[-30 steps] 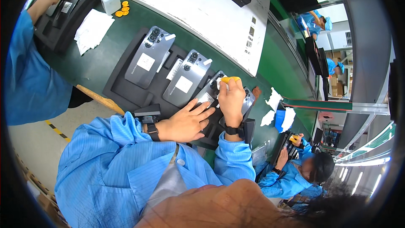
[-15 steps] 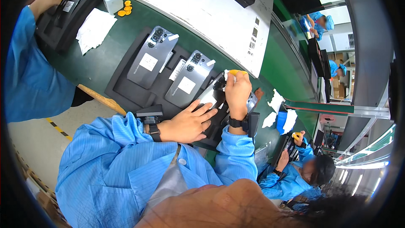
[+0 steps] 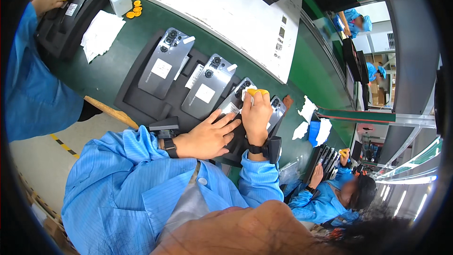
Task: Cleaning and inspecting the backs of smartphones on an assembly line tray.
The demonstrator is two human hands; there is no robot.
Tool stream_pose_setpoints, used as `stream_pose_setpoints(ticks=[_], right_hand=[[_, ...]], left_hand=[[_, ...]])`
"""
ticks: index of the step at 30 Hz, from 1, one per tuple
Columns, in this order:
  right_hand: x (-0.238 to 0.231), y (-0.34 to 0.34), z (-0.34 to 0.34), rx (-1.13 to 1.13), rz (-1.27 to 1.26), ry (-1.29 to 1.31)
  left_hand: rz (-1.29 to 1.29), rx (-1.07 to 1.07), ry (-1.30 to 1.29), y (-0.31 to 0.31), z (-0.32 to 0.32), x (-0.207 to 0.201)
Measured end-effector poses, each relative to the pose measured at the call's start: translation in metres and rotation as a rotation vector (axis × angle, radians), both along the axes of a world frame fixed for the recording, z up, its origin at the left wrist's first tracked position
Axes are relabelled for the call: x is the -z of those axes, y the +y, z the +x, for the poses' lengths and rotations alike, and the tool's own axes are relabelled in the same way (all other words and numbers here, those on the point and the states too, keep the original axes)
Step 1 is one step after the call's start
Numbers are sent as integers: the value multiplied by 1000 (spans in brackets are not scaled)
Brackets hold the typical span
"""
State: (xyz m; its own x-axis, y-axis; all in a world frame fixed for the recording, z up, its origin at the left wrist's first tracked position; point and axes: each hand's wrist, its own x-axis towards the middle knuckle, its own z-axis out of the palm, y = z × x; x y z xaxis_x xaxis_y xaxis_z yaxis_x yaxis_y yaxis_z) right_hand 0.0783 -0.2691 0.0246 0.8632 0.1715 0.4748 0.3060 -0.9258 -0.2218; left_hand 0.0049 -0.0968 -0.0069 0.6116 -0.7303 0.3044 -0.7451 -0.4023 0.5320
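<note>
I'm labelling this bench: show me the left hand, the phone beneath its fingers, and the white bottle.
Left hand (image 3: 203, 138): head view, back of the hand.
Phone (image 3: 235, 97): head view, exposed part of its back.
White bottle (image 3: 121, 4): head view, side of its body.

The left hand (image 3: 206, 137) lies palm down, fingers spread; the right hand (image 3: 257, 117), reaching farther, curls (fingertips pinched together).

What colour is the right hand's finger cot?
The finger cot on the right hand is yellow; see head view.

White labels (image 3: 205, 93) on phones (image 3: 213, 80) — illegible
</note>
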Motion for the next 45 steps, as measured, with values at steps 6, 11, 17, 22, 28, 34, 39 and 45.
stream_pose_setpoints(ticks=[6,11,17,22,28,34,39,45], right_hand=[[-4,-2,4,-54,17,34],[-7,-1,5,-68,51,36],[-7,-1,14,-66,41,29],[-8,2,18,-86,68,77],[-10,12,23,-55,26,76],[-11,6,31,-26,29,65],[-11,-2,26,32,45,64],[-9,-1,14,15,40,70]], left_hand=[[5,14,22,1,1,-2],[6,14,31,0,1,-4],[-5,19,14,1,2,-3],[-2,14,20,0,1,-2],[-4,9,7,1,1,-1],[-1,1,-10,-1,0,2],[-3,8,-5,0,0,1],[-1,2,0,0,0,1]])
